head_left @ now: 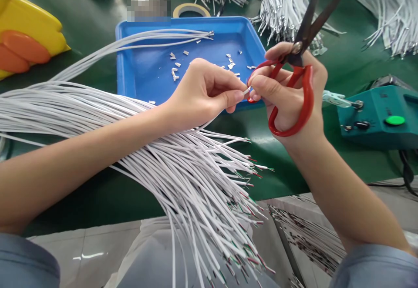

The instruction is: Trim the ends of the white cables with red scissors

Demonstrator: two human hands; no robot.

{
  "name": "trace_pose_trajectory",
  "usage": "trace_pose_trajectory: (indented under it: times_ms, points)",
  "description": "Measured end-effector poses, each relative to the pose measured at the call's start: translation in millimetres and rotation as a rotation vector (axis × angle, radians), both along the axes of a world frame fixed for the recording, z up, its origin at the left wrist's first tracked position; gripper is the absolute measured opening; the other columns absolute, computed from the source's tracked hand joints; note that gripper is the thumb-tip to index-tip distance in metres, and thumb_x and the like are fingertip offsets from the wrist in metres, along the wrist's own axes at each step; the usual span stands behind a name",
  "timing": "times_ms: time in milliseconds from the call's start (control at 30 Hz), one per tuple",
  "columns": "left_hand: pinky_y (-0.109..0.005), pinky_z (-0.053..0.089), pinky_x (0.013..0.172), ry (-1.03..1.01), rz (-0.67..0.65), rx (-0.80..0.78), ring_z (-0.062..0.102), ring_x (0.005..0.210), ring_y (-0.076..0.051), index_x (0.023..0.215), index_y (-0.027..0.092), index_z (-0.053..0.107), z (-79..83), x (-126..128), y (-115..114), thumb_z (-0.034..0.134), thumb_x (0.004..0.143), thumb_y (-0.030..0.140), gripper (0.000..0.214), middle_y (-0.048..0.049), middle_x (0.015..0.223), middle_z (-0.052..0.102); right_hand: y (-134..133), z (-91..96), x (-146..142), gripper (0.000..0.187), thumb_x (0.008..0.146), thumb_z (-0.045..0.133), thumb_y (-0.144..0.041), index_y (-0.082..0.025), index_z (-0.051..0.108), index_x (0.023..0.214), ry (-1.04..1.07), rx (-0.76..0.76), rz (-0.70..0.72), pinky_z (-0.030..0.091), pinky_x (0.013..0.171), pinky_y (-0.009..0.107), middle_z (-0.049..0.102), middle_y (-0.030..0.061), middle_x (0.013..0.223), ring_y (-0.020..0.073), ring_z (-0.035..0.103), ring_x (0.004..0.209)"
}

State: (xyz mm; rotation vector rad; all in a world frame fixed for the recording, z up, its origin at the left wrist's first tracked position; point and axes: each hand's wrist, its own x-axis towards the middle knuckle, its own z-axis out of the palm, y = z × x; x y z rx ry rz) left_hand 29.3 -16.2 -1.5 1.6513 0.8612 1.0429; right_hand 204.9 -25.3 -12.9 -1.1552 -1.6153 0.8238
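Currently, the left hand [204,92] pinches a single white cable [246,91] between thumb and forefinger, its short end sticking out just past the fingertips. The right hand [289,107] is closed around a pair of red-handled scissors [297,48], whose dark blades stand apart and point up and away from the person; its thumb and fingertips also meet at the tip of that same cable. Both hands come together above the near right part of a blue tray [146,77], which rests on the green tabletop [277,162].

Small pale scraps [174,75] are scattered over the tray's floor, and a few cables [156,38] reach across its far left side, their ends lying inside. Under the left forearm spreads a thick bundle of white cables [196,166], fanning past the near edge of the tabletop, with red and green wires showing at many of the ends. Behind the tray lies a roll of tape [178,11]; more cable bundles [281,9] are heaped beyond it. A yellow and orange object [35,18] sits at the far left, and a teal device [365,118] with a green button [395,120] stands to the right.
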Motion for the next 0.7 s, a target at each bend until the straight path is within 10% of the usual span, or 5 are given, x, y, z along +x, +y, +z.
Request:
trace_pose_trajectory:
  times_ms: [400,700]
  points:
    - [-0.025,0.051,0.06,-0.076,-0.018,-0.015,0.058,0.058,-0.009,0.067,0.018,0.069,0.3,-1.9,3.0,0.067,0.08,0.014,0.014,0.0001,0.059,0.064,-0.7,0.5,-7.6,0.025,0.077,0.07,-0.023,-0.028,0.056,0.097,0.243,0.119,0.097,0.058,0.075,0.036,0.069,-0.0044,0.076,0.0166,0.067,0.069]
    - [-0.022,0.05,0.058,-0.034,0.013,0.037,0.058,0.056,-0.009,0.063,0.015,0.069,4.3,-0.1,0.6,0.066,0.076,0.004,0.018,-0.0011,0.06,0.064,-3.3,2.4,-4.5,0.026,0.08,0.064,-0.03,-0.032,0.053,0.103,0.126,-0.064,0.09,0.055,0.068,0.039,0.065,-0.0003,0.083,0.0193,0.063,0.071]
